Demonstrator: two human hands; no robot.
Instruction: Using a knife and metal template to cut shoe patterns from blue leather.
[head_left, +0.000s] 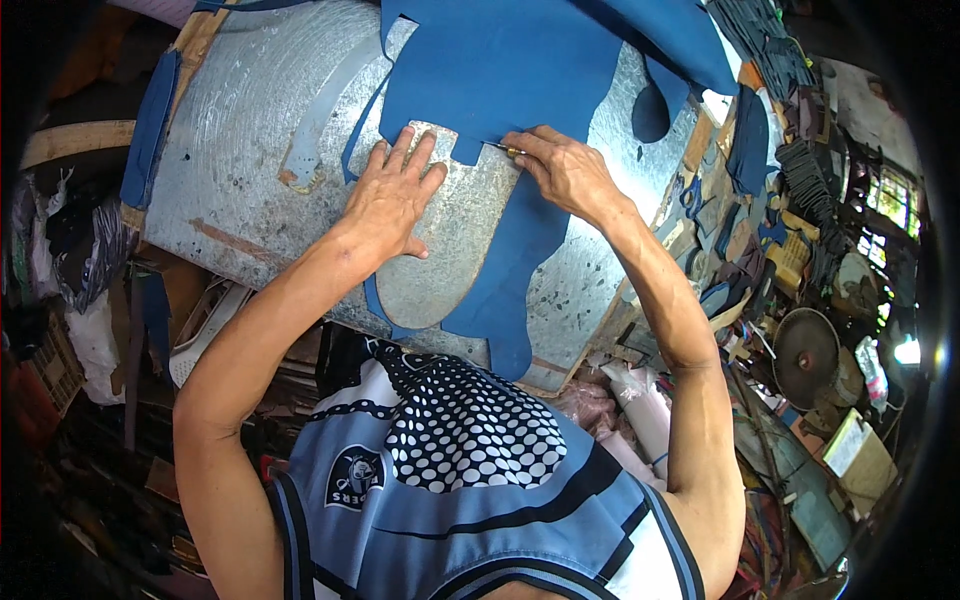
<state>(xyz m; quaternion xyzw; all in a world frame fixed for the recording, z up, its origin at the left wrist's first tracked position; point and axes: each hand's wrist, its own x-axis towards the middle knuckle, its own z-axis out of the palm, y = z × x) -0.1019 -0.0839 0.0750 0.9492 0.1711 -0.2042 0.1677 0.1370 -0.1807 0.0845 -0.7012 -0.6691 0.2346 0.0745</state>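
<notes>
A blue sheet of leather-like material (pixel 500 60) lies over the metal-topped table. On it rests a flat, greyish, worn template (pixel 440 270) with a rounded near end and a square notch at its far end. My left hand (pixel 385 195) presses on the template's left side, fingers spread and lying flat. My right hand (pixel 565 170) grips a small thin-bladed knife (pixel 512 150). The knife's tip points left and touches or nearly touches the template's far edge, just right of the notch. Most of its handle is hidden inside my fingers.
The scratched metal tabletop (pixel 240 130) has a wooden edge. A curved grey strip (pixel 325 120) lies left of the sheet. Blue offcuts hang at the table's left edge. Stacked dark pieces (pixel 810 190), scissors (pixel 690 195) and a round fan-like object (pixel 805 357) crowd the right.
</notes>
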